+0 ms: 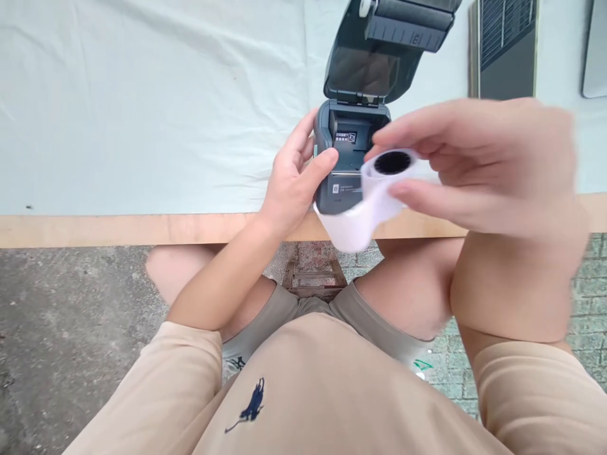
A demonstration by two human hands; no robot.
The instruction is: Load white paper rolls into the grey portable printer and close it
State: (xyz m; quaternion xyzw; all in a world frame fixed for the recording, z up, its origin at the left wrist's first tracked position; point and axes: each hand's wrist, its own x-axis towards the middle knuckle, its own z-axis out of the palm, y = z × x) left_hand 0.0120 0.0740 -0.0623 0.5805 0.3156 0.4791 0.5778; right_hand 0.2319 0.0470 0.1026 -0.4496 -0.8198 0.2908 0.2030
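A dark label printer [353,151] is held near the table's front edge, its lid [365,69] swung up and its paper bay exposed. My left hand [301,174] grips the printer's left side, thumb over the front rim. Between the thumb and fingers of my right hand [488,164], which is blurred by motion, is a white paper roll [389,174] with a dark core. The roll is over the printer's right front corner. A loose strip of its paper curls down and left, past the front of the printer.
A white cloth [156,114] covers the table, with a bare wooden edge [118,229] in front. A dark-screened, phone-like object [507,57] lies at the back right. Part of a grey device [597,57] shows at the far right. My legs are under the table edge.
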